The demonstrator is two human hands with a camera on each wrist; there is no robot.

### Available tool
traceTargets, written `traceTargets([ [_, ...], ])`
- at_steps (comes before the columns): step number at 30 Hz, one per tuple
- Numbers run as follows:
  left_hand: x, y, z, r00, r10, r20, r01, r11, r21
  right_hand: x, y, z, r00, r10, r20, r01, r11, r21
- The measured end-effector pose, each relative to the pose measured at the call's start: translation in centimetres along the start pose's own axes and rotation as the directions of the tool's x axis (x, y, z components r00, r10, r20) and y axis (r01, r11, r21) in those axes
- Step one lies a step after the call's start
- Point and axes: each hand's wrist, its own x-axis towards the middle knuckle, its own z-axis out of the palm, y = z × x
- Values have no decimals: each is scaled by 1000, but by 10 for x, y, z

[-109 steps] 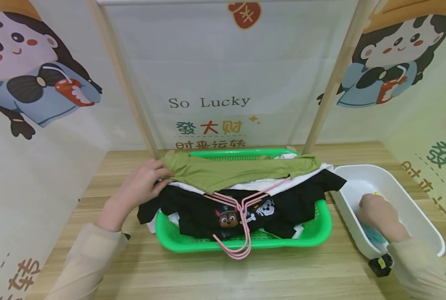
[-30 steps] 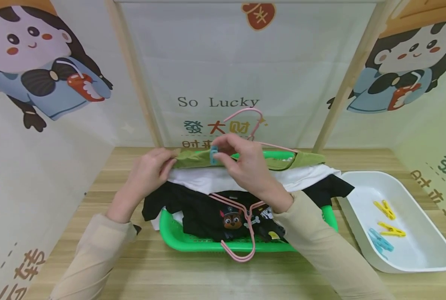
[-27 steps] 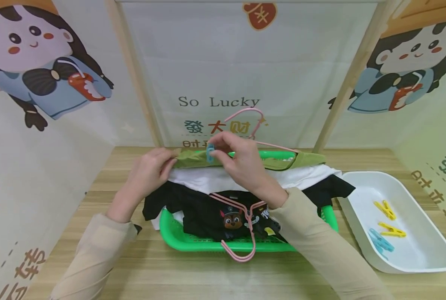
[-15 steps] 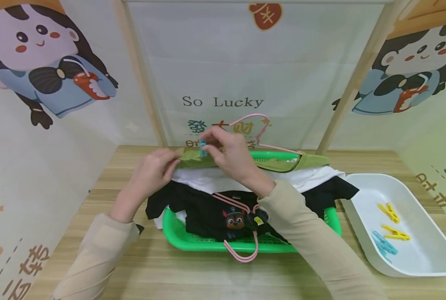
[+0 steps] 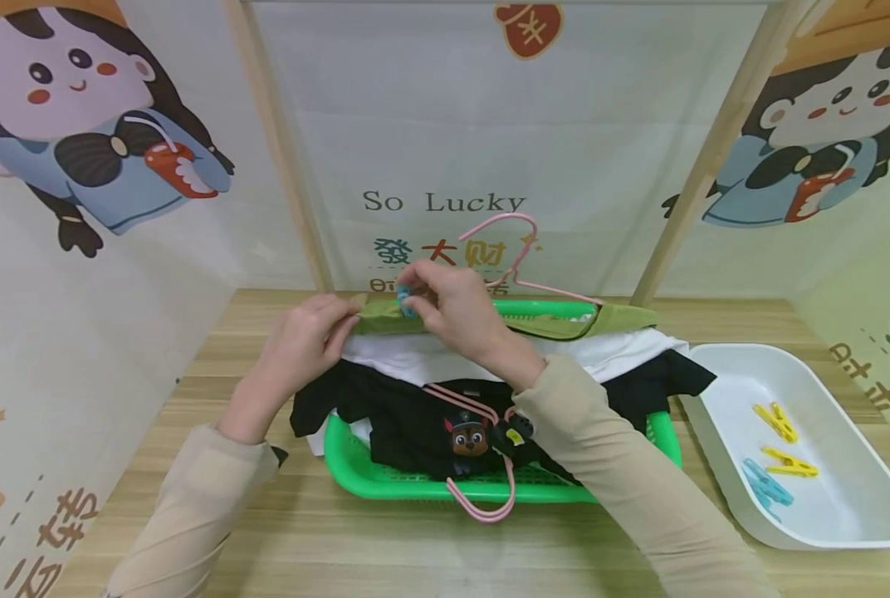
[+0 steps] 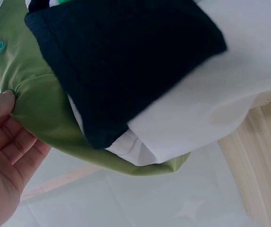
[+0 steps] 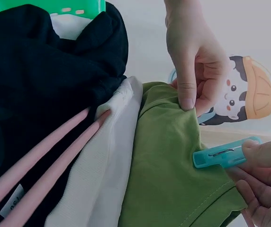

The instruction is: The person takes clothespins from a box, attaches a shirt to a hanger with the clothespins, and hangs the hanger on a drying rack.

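At the back of the pile, my left hand point(image 5: 303, 332) pinches the edge of a green shirt point(image 7: 164, 156) between thumb and fingers. My right hand point(image 5: 463, 320) pinches a blue clothespin point(image 7: 221, 153) just to the right of it. In the right wrist view the clothespin's jaws overlap the shirt's edge, and the thumb lies on its handle end. A pink hanger point(image 5: 525, 241) rises from the green shirt with its hook up. In front lie a white garment point(image 5: 393, 355) and a black shirt point(image 5: 408, 415) with cartoon dogs, whose pink hanger hook point(image 5: 486, 517) hangs over the basket's front.
The clothes lie across a green basket point(image 5: 363, 490) on the wooden table point(image 5: 325, 548). To its right stands a white tub point(image 5: 848, 498) with yellow clothespins point(image 5: 789, 463) and blue clothespins point(image 5: 768, 483). Behind rises a frame with wooden posts point(image 5: 284, 149).
My right hand has come from the white tub to the green shirt with a blue clothespin, then shifted left along its edge. One pink hanger's hook has turned upward. My left hand keeps its pinch.
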Motion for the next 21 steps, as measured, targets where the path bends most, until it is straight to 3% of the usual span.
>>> traceTargets([
  [5,1,0,1,1000,-2,2,2,1000,1,-1,-1,0,999,24,23,-23,999,-29],
  [13,0,-1,2,1000,2,3,-2,1000,-4,-4,-1,0,1000,-12,25,13,997,-69],
  [17,-1,-2,5,1000,-2,9,3,1000,-11,-12,-5,-6,995,-99,-23,94,983,-158],
  [21,-2,-3,7,1000,-3,1,3,1000,-11,-25,-11,-18,972,-232,-33,214,934,-285],
])
